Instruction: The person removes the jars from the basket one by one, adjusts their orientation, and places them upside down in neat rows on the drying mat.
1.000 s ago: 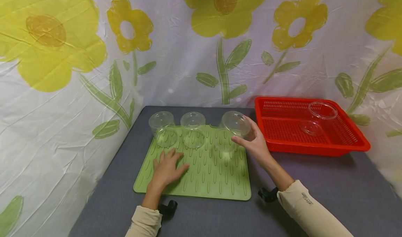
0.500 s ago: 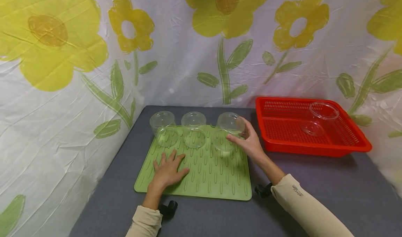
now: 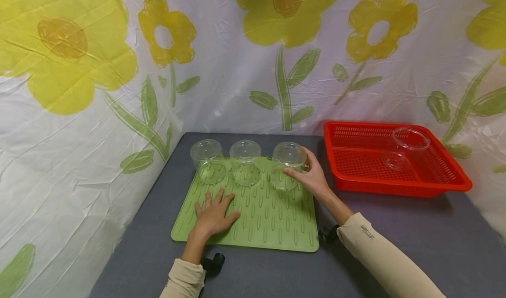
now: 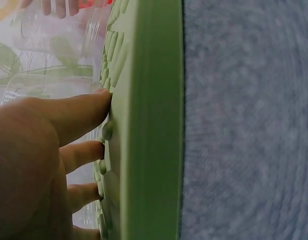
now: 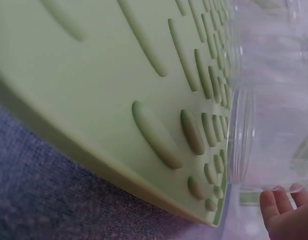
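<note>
right hand [image 3: 313, 181]: grasping right-end clear cup [image 3: 280, 165] by its right side | cup: axis vertical, rim down, at green mat's [image 3: 272, 230] far right, left of palm | left hand [image 3: 213, 218]: spread on mat, holding nothing, farther from cup

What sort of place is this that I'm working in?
Probably a curtained-off tabletop workspace, though the wider room is out of view. A flower-patterned sheet hangs behind the grey table, which bears a green ribbed mat with three clear cups and a red basket.
</note>
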